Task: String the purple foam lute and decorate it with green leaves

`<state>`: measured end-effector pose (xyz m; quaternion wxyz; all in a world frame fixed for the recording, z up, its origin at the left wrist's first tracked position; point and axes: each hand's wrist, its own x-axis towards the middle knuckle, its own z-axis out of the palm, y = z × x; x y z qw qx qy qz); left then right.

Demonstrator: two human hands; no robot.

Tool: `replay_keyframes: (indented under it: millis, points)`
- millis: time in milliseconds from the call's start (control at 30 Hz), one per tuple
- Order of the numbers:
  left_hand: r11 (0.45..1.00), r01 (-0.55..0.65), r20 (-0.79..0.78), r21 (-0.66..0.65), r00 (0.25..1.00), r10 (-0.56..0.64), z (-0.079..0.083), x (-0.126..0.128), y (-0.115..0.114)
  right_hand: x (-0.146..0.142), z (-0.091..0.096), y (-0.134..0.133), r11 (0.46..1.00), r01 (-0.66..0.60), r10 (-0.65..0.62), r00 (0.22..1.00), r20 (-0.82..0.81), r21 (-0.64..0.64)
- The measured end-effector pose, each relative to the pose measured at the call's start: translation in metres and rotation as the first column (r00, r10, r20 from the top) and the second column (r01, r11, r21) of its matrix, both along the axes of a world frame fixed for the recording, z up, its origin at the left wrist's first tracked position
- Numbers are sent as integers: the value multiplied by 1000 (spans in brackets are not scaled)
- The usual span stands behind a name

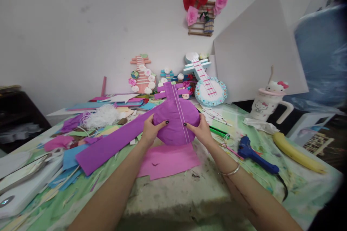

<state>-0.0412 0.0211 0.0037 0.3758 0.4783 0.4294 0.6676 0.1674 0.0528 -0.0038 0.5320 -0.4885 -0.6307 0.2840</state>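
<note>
Between my two hands is a purple paper-covered toy lute (173,124) with a round body, a neck pointing away from me and crossbars near its top. Two white strings run down its front. My left hand (153,128) grips the body's left edge, thumb on the front. On the opposite edge my right hand (200,130) is closed in the same way, its thumb beside the strings. The fingers behind the body are hidden. Below the lute lies a sheet of pink paper (170,162), and a long purple paper strip (114,142) stretches to the left.
A blue glue gun (256,157), a banana (298,153) and a cup (267,104) are at right. Paper scraps, a tangle of white string (101,116) and a phone (23,173) lie left. Other decorated instruments, including a white one (208,90), lean against the wall.
</note>
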Motion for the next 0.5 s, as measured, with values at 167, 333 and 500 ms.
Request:
replay_keyframes:
  millis: [167, 333, 500]
  points:
    - [999, -10, 122, -37, 992, 14, 6, -2, 0, 6, 8, 4, 991, -58, 78, 982, -169, 121]
    - [980, -46, 236, -193, 967, 92, 15, -11, -13, 59, 35, 0, 974, 147, -105, 967, -232, 172]
    - [900, 29, 229, -434, 970, 80, 11, -20, -48, 124, 56, -3, 950, 129, -162, 982, 96, 284]
